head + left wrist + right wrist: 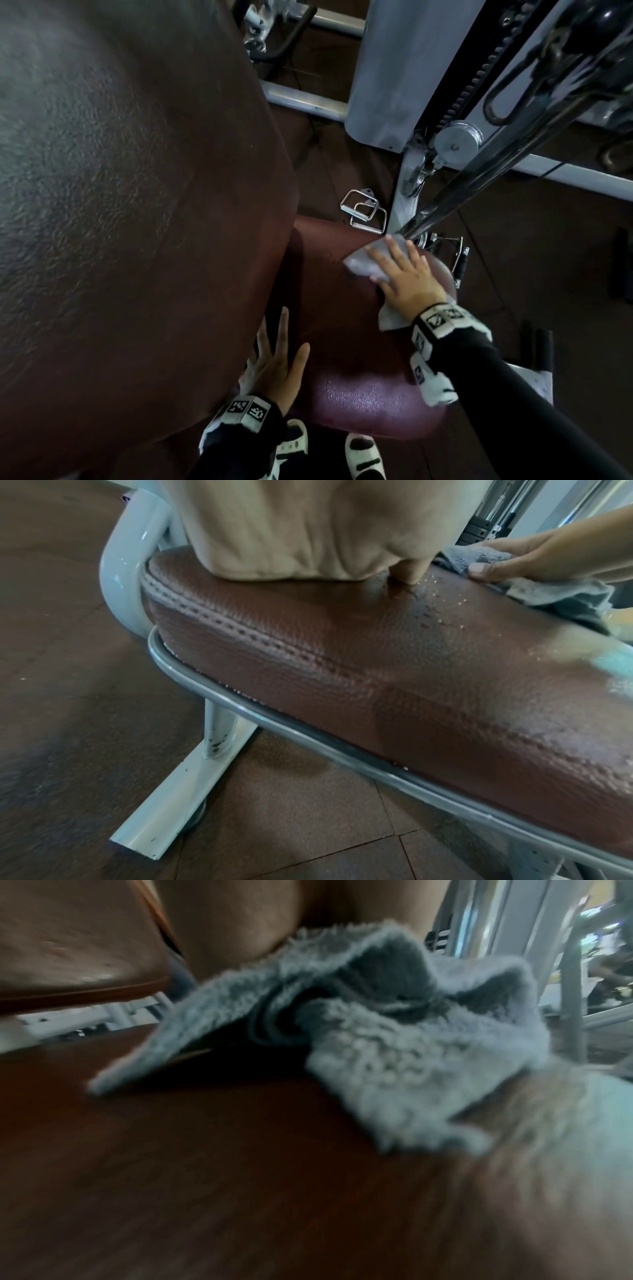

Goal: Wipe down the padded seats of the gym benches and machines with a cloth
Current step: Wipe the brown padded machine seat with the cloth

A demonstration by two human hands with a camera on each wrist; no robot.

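A maroon padded seat [349, 342] lies below the big brown backrest pad [120, 205] that fills the left of the head view. My right hand [394, 263] lies flat, fingers straight, on a grey cloth [359, 265] at the seat's far right edge. My left hand [277, 346] rests flat on the seat's left side beside the backrest. In the left wrist view water droplets dot the seat [377, 656] near the cloth [565, 593] and my right hand [507, 561]. The blurred right wrist view shows the crumpled cloth [394, 1056] on the seat [205, 1177].
Chrome cable handles [364, 212] lie on the brown rubber floor [291, 804] beyond the seat. The grey machine upright [387, 68], a pulley [457, 138] and a slanted chrome bar [479, 178] stand at the right. A white frame leg [178, 791] runs under the seat. My sandalled feet [363, 455] stand below.
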